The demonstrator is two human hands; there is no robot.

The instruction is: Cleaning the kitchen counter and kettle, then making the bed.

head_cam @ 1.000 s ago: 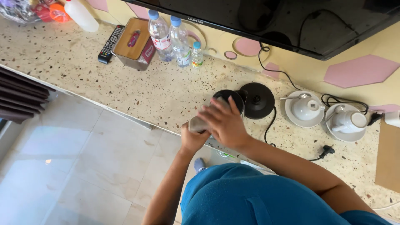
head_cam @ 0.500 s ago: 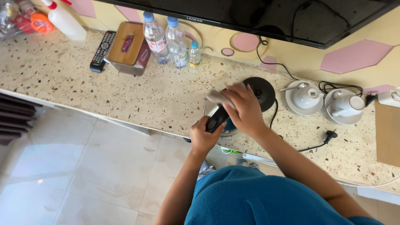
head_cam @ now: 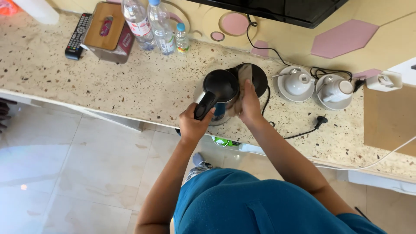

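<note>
Black-lidded steel electric kettle [head_cam: 220, 93] now stands upright on the speckled terrazzo counter [head_cam: 143, 86], no longer tipped as before: your left hand [head_cam: 193, 125] grips its black handle while your right hand [head_cam: 250, 104] presses a small beige cloth [head_cam: 244, 74] against its side.

Speckled counter [head_cam: 130, 86] runs along a yellow wall with pink hexagon panels [head_cam: 346, 38]. Far left: black remote [head_cam: 78, 36], just beside a wooden box [head_cam: 105, 32]. Next along, two large water bottles [head_cam: 149, 24] and one small bottle [head_cam: 182, 39], close together. Right side: two white cups on saucers [head_cam: 318, 86], side by side. Black cord [head_cam: 299, 132] trails across the counter, its plug [head_cam: 320, 119] lying loose. Dark screen [head_cam: 281, 11] hangs above. White cable [head_cam: 385, 158] crosses the right edge. Pale tiled floor [head_cam: 65, 173] below.
</note>
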